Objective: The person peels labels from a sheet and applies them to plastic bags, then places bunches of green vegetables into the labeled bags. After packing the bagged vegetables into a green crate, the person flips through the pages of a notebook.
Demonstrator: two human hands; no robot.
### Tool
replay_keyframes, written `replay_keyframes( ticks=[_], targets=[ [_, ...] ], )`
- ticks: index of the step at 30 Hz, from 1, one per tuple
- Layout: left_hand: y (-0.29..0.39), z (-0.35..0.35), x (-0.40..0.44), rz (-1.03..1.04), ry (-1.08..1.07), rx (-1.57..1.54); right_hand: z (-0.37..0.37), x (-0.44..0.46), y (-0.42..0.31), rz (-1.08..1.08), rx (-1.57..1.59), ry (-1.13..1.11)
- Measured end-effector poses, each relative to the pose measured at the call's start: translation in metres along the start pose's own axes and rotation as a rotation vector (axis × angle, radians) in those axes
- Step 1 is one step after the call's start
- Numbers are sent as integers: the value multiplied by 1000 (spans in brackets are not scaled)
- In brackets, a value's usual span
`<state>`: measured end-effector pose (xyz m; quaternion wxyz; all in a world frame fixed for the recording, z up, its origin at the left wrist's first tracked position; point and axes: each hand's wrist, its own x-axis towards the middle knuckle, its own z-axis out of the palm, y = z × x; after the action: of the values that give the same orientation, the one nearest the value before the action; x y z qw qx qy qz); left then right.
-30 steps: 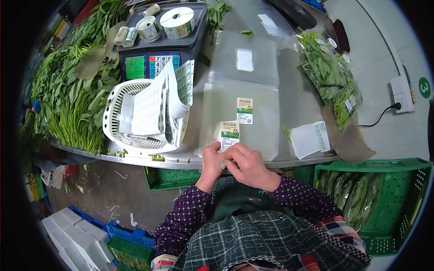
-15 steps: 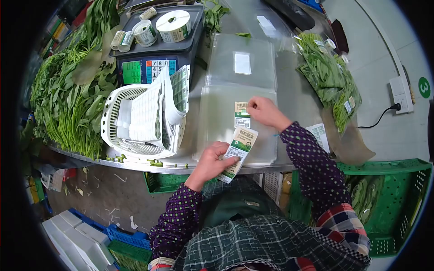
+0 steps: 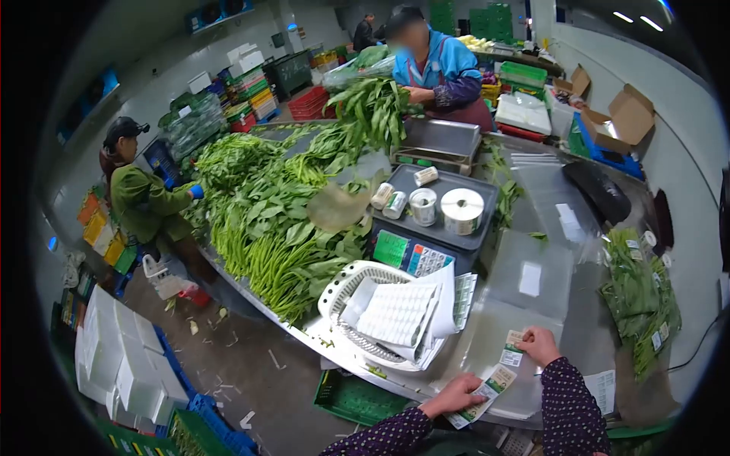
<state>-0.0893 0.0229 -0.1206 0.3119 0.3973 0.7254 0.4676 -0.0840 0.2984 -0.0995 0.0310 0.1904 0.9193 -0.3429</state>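
Desk point(image 3: 584, 343), near front edge: label point(image 3: 512, 352) on clear bag point(image 3: 485, 325), strip unapplied.
Left hand point(image 3: 455, 394) pinches label strip point(image 3: 493, 384); right hand's point(image 3: 539, 346) fingers pressed together at label.

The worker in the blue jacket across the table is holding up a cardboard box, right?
Not quite, it isn't a box: the head view shows the worker in blue across the table holding up leafy greens.

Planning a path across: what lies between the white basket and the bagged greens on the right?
In the head view: flat clear bags bearing a white slip and a printed label, the right hand at the label, then bare tabletop.
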Motion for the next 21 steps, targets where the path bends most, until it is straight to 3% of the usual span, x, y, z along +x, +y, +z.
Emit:
replay_keyframes(
  ticks=[18, 21],
  targets=[
    [8, -1, -5, -92, 0, -90, -3, -6, 12, 19, 170, -30],
    [-6, 5, -2, -31, 42, -118, -7, -36, 16, -26, 244, 238]
  ],
)
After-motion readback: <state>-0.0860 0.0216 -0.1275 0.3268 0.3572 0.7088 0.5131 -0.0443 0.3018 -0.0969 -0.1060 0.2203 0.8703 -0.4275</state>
